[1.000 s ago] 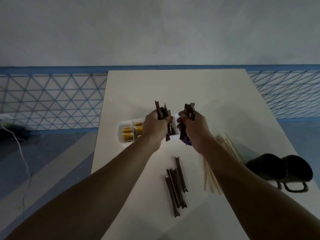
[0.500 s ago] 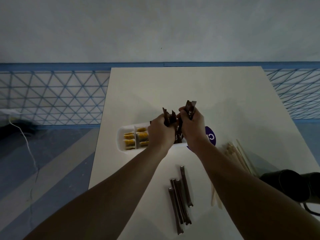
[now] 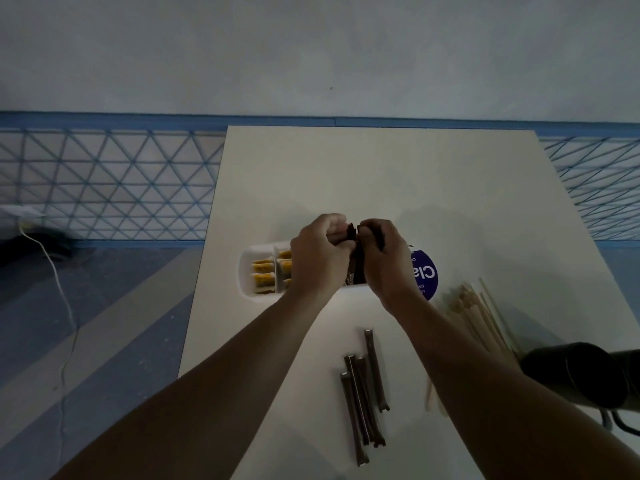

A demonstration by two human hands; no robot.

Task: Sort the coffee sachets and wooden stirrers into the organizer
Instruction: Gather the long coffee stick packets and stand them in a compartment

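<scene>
Gripping sachets (image 3: 358, 271) over organizer (image 3: 249, 271), left hand (image 3: 320, 252) beside right hand (image 3: 384, 258); table (image 3: 381, 174) edge near

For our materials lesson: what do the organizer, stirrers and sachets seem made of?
Organizer: likely plastic, smooth white moulded walls. Stirrers: wood, pale thin sticks. Sachets: probably foil or plastic film, dark brown with crimped ends; dim light leaves it open.

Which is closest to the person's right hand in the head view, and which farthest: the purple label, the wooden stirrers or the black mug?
From the right hand, which grips brown sachets:
1. Purple label, just beside it on the right.
2. Wooden stirrers, farther right, toward the person.
3. Black mug, far right, nearest the person.
</scene>
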